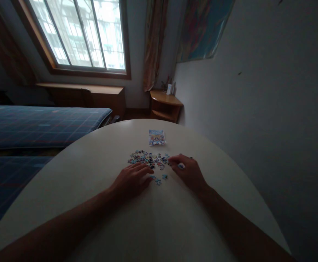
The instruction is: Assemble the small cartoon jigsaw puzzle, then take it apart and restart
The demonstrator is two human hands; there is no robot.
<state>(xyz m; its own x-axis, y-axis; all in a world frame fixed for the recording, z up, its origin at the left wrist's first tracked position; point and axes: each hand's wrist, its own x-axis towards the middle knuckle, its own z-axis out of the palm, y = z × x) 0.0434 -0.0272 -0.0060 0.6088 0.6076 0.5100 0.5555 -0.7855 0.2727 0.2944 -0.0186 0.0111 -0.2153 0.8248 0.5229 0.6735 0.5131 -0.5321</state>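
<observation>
A loose pile of small jigsaw pieces (141,156) lies on the round white table (101,163). My left hand (134,176) rests palm down at the near edge of the pile, open, its thumb apart from the fingers. Close by its thumb are a few light-blue pieces (158,181) and a single blue piece (164,177). At the right end of the pile, my right hand (187,169) pinches a jigsaw piece between thumb and fingertips, mostly hidden. Another bluish piece (181,166) shows under its curved fingers. Beyond the pile lies a small printed picture packet (157,137).
Left of the table is a bed with a blue plaid mattress (44,123). A wooden desk (93,89) stands below the window (85,34). A corner shelf (165,99) holds small items. The white wall (243,109) runs along the right side.
</observation>
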